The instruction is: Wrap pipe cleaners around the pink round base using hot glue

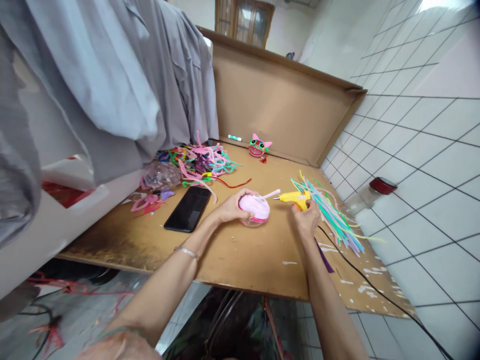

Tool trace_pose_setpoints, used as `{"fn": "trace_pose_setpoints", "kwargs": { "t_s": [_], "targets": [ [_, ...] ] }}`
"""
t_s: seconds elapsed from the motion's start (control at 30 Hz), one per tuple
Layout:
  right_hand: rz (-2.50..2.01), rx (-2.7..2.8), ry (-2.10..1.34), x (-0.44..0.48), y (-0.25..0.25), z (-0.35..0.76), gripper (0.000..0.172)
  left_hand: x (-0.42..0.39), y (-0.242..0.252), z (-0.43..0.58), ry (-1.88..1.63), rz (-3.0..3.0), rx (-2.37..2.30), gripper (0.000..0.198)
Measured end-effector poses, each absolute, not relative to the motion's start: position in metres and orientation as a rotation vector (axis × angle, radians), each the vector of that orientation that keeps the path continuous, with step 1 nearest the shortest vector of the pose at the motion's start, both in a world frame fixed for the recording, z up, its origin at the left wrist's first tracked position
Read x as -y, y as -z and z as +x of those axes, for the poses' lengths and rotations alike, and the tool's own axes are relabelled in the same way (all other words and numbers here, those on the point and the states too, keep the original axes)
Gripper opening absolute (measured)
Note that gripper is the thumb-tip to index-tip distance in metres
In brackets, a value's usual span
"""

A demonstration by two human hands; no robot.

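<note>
My left hand (235, 206) is wrapped round a rounded pale pink piece (255, 206) with a darker pink band, just above the table. A pale pink pipe cleaner (270, 194) sticks out from its top toward the right. My right hand (306, 218) grips a yellow hot glue gun (294, 198), its metal nozzle pointing left at the pink piece, a small gap apart from it. The glue gun's black cord (360, 277) runs down to the right. Behind stands a small pink animal-face figure (258, 145) with ears and green-rimmed eyes.
A black phone (187, 209) lies left of my left hand. Tangled coloured pipe cleaners (204, 160) pile up behind it. Straight pipe cleaners (333, 212) lie at the right, near a red-lidded jar (369, 194). Cardboard (277, 95) stands at the back; grey cloth (123, 75) hangs left.
</note>
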State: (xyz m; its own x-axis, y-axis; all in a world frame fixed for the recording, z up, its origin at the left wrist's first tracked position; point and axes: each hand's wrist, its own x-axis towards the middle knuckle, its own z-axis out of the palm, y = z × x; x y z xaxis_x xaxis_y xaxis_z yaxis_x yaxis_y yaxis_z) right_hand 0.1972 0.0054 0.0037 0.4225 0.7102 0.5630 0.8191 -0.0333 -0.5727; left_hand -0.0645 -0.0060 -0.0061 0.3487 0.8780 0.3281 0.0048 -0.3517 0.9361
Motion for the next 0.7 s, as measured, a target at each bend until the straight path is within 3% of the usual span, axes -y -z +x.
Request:
{"fn": "trace_pose_setpoints", "kwargs": {
  "t_s": [0.2, 0.7],
  "targets": [
    [-1.582, 1.27, 0.201, -0.018, -0.028, 0.173, 0.034, 0.006, 0.005, -0.068, -1.108, 1.637, -0.805, 0.065],
    [-1.273, 1.483, 0.295, 0.004, -0.019, 0.16, 0.019, 0.008, 0.0, -0.071, -1.077, 1.635, -0.737, 0.065]
  ]
}}
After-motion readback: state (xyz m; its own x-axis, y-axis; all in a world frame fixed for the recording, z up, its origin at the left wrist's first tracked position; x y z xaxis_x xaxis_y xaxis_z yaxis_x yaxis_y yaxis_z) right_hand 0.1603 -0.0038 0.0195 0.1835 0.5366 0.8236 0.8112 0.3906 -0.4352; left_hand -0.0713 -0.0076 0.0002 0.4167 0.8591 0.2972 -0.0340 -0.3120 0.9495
